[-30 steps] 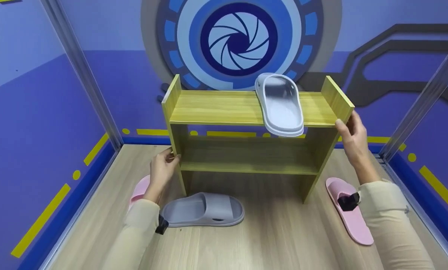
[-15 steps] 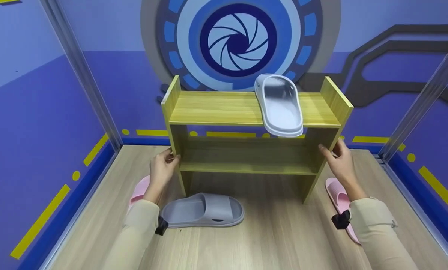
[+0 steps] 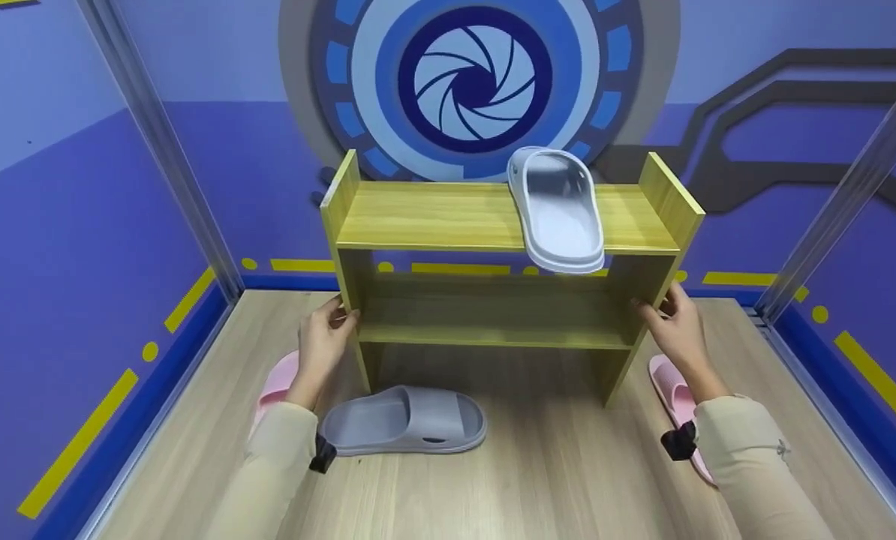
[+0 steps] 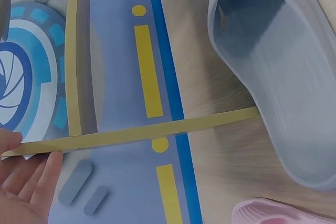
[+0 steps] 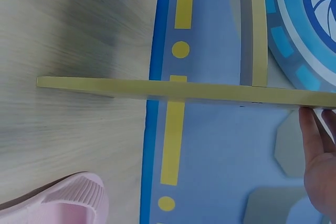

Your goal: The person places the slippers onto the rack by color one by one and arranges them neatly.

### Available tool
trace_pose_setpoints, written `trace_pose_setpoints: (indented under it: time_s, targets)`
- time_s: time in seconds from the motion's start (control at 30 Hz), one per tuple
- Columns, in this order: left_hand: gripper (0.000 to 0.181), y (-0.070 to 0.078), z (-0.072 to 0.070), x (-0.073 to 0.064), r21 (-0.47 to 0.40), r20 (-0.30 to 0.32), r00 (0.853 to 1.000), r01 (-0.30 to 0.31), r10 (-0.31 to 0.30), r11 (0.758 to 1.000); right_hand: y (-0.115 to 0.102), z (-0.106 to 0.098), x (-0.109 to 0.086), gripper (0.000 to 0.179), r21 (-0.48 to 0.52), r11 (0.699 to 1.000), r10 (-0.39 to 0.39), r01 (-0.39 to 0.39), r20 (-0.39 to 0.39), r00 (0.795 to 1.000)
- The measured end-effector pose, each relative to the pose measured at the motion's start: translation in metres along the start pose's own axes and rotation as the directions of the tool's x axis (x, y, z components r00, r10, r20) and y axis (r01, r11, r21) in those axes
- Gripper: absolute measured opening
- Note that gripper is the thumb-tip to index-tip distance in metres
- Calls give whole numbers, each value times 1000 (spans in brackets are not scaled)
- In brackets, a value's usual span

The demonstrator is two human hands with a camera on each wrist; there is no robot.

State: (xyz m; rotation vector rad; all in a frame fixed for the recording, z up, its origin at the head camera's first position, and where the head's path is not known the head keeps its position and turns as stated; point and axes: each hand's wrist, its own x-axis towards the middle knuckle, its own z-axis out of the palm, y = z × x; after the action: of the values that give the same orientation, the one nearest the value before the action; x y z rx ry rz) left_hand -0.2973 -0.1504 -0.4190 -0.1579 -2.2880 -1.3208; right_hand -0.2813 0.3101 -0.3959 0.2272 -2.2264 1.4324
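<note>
A small wooden shoe rack with two shelves stands upright on the wood-grain surface. My left hand pinches its left side panel around middle-shelf height, thumb on one face and fingers on the other in the left wrist view. Across from it, my right hand grips the right side panel, the thumb round the front edge and the fingers against the outer face. A light grey slipper lies on the top shelf, right of centre, its near end jutting over the front edge. A darker grey slide lies sideways before the rack's left leg.
One pink slipper is partly covered by the left forearm. Another pink slipper lies right of the rack, partly behind the right wrist. Blue printed walls with metal corner posts enclose the back and sides.
My right hand has moved down from the top of the right side panel to about middle-shelf height. My left hand, the rack and the footwear keep their places.
</note>
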Motion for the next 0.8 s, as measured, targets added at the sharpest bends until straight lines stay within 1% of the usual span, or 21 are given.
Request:
trace_pose_setpoints:
  time_s: [0.1, 0.2, 0.27, 0.33, 0.43, 0.53, 0.6, 0.7, 0.8]
  targets:
    - [30, -1, 0, -3, 10, 6, 1000, 2, -3, 1000, -6, 1, -2, 37, -2, 1000, 6, -6, -11, 1000]
    - [33, -7, 2, -8, 15, 46, 998, 32, -32, 999, -8, 1, -3, 37, -4, 1000, 7, -7, -15, 1000]
    - [34, -12, 4, -13, 16, 80, 995, 57, -58, 998, -8, 1, -3, 37, 1, 1000, 8, -8, -13, 1000]
    - [34, -19, 5, -18, 28, 102, 992, 69, -71, 997, -7, 2, -3, 38, -2, 1000, 10, -10, -6, 1000]
    - [31, -30, 9, -27, 53, 112, 991, 65, -71, 996, -6, 2, -2, 39, -4, 1000, 15, -15, 2, 1000]
    - [27, -41, 13, -36, 93, 116, 991, 49, -60, 994, -6, 2, -2, 39, -10, 1000, 15, -15, 0, 1000]
    - [26, -48, 16, -41, 107, 130, 990, 46, -60, 993, -6, 2, -2, 39, -7, 1000, 19, -19, -5, 1000]
    - [31, -59, 20, -50, 98, 182, 981, 54, -71, 994, -7, 1, -2, 40, -13, 1000, 22, -22, -7, 1000]
    - [40, -70, 24, -57, 106, 253, 963, 65, -90, 992, -7, 1, -3, 40, -15, 1000, 25, -25, -9, 1000]
